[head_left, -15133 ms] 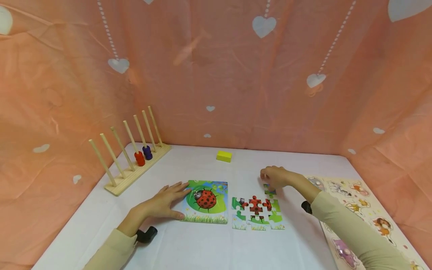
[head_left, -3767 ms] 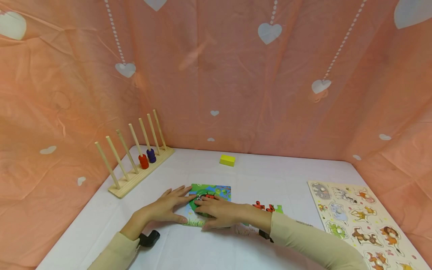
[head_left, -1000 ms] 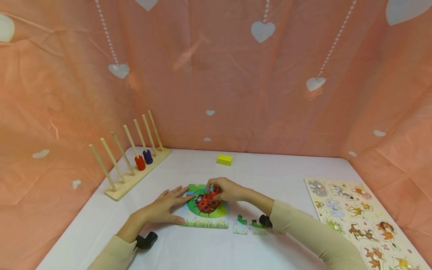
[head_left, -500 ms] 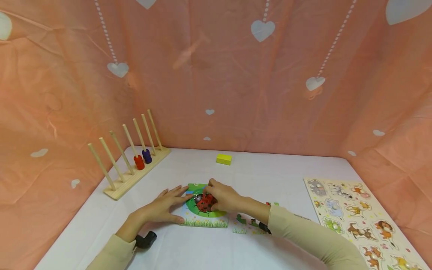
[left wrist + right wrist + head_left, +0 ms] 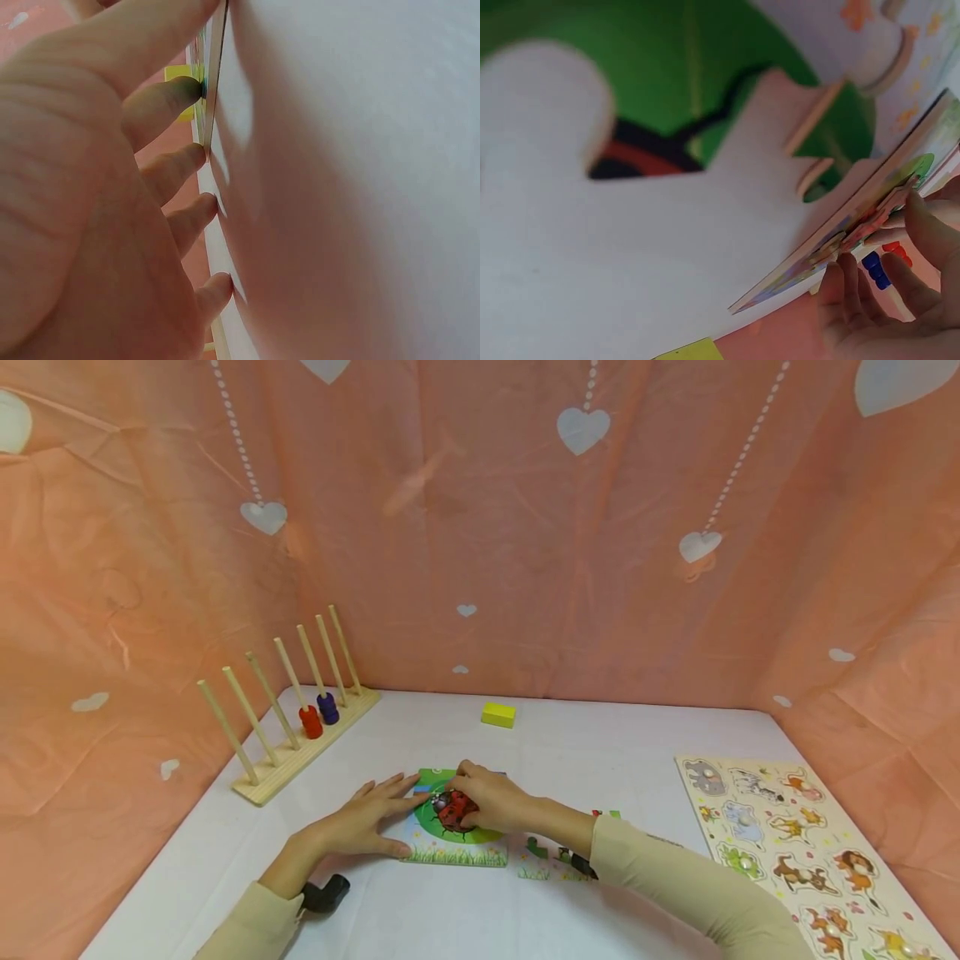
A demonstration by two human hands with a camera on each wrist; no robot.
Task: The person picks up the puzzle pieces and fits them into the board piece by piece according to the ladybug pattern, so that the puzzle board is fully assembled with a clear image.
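Observation:
A square ladybug puzzle board (image 5: 457,857) lies on the white table between the hands. My left hand (image 5: 363,820) is spread flat at its left side, fingertips on the edge and thumb at the lower left corner. Over the board's right half, my right hand (image 5: 497,799) pinches a red ladybug puzzle piece (image 5: 876,219) between thumb and fingers, right at the board's surface. The hand covers much of that piece in the head view. Right of the board lie loose puzzle pieces (image 5: 534,866), partly hidden by the right forearm; a green one (image 5: 660,75) looms large in the right wrist view.
At the back left stands a wooden peg rack (image 5: 300,756) with red beads (image 5: 311,722) and purple beads (image 5: 327,708). A yellow block (image 5: 498,715) sits at the back middle. An animal knob puzzle (image 5: 787,835) lies along the right side.
Over the last second my right hand has lowered and shifted slightly left over the board with the puzzle piece. Earlier it was among the loose pieces at right. My left hand has stayed in place.

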